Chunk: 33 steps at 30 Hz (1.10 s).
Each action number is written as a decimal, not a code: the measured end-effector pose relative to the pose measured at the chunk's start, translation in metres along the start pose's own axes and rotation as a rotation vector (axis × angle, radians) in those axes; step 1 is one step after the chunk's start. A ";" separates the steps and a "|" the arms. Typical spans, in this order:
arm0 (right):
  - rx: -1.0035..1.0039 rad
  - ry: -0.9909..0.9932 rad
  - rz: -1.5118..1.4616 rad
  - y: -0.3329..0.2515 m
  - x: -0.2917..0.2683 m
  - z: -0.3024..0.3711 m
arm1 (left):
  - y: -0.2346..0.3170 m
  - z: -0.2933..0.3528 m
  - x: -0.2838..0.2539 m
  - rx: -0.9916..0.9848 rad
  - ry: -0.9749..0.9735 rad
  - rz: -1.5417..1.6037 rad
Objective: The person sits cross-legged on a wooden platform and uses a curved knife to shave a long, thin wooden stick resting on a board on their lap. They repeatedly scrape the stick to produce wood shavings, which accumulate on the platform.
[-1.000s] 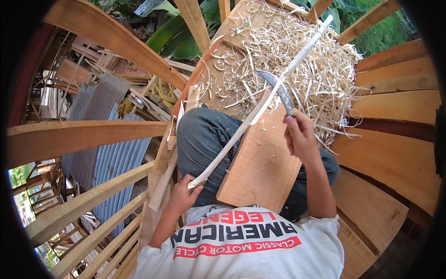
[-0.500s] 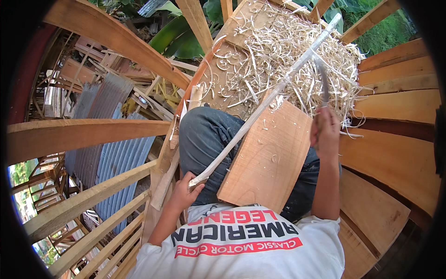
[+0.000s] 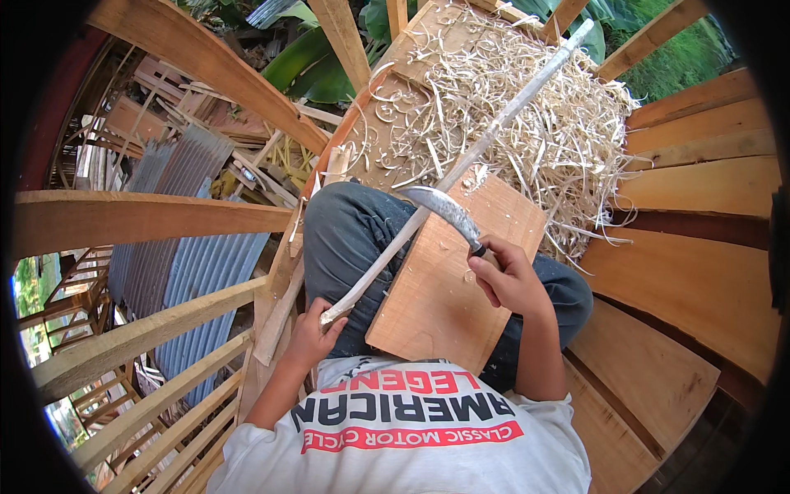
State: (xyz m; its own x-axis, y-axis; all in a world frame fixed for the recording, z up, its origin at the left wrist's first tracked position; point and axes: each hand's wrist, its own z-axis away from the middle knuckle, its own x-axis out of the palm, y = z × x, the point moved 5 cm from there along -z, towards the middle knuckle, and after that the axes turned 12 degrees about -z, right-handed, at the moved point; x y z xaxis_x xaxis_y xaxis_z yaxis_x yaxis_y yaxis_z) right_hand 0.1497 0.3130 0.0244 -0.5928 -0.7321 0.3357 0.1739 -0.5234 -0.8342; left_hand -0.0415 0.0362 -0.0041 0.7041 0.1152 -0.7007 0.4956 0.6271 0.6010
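Observation:
My left hand is closed round the near end of a long pale stick. The stick slants away to the upper right, across a wooden board on my lap. In my right hand is a sickle with a dark handle, gripped by closed fingers. Its curved metal blade lies across the stick, just past my knee, with the tip pointing left. Whether the edge bites into the wood I cannot tell.
A heap of curly wood shavings covers the plank floor ahead. Wooden slats rail the left side, and broad planks wall the right. Beyond the left rail lie corrugated sheets and scrap timber.
My right hand has swung the sickle from beyond the stick's right side back toward me and left, and its blade now crosses the stick. My left hand keeps its grip.

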 end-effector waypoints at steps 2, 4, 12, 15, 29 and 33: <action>0.040 0.076 0.010 -0.011 -0.003 -0.007 | 0.001 0.000 -0.001 0.021 0.018 -0.005; -0.070 0.195 -0.065 -0.014 -0.013 -0.008 | 0.003 0.000 -0.003 0.038 0.034 -0.020; -0.238 0.269 0.249 0.001 -0.008 0.010 | 0.001 0.020 0.004 -0.015 0.017 0.075; -0.287 0.308 0.497 0.001 -0.001 0.018 | -0.002 0.027 0.008 0.004 -0.031 0.104; -0.208 0.402 1.158 0.000 0.026 -0.011 | 0.005 0.026 0.019 0.009 0.079 -0.003; -0.293 0.448 1.330 -0.004 0.019 -0.025 | 0.004 0.026 0.024 0.067 0.159 -0.064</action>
State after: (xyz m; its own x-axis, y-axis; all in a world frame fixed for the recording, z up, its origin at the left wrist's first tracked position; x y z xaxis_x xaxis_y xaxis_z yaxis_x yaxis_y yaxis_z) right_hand 0.1179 0.3118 0.0228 -0.3242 -0.3716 -0.8699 0.6535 0.5769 -0.4900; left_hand -0.0095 0.0216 -0.0092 0.5836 0.2006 -0.7869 0.5733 0.5845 0.5742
